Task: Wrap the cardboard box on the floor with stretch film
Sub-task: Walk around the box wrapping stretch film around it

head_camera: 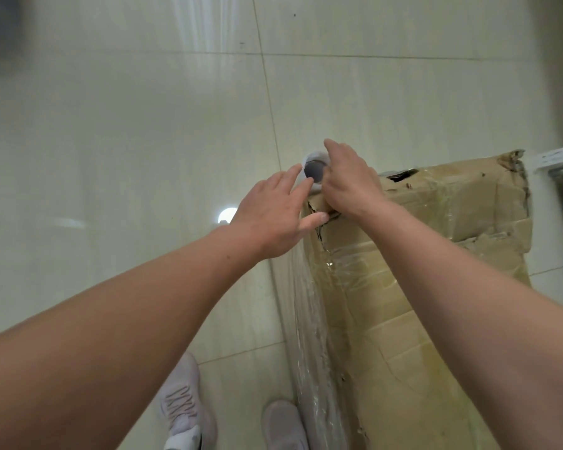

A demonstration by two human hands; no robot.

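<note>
— At the far left corner of the cardboard box (420, 287), why is the stretch film roll (314, 170) held upright?
— The film is judged to be on its way round that corner. The roll is stood on end beside the torn cardboard so that the sheet is paid out flat against the box's side.
— How are the hands placed?
— The right hand (348, 183) is curled over the top of the roll, which is gripped near its dark core end. The left hand (273, 219) is spread with straight fingers, and nothing is gripped by it. Its forefinger is laid against the roll's rim and its thumb is pressed to the box's torn edge, probably so that the roll is steadied.
— And where is the box found?
— It is laid on the tiled floor (111, 141), at the right of the view, just beside the shoes (182, 407). A band of clear film (309, 319) is stretched along its left side, from near the feet up to the roll.
— What is called for next?
— Tension is likely to be needed as the corner is turned. The thin film could be snagged by the ragged cardboard.
</note>
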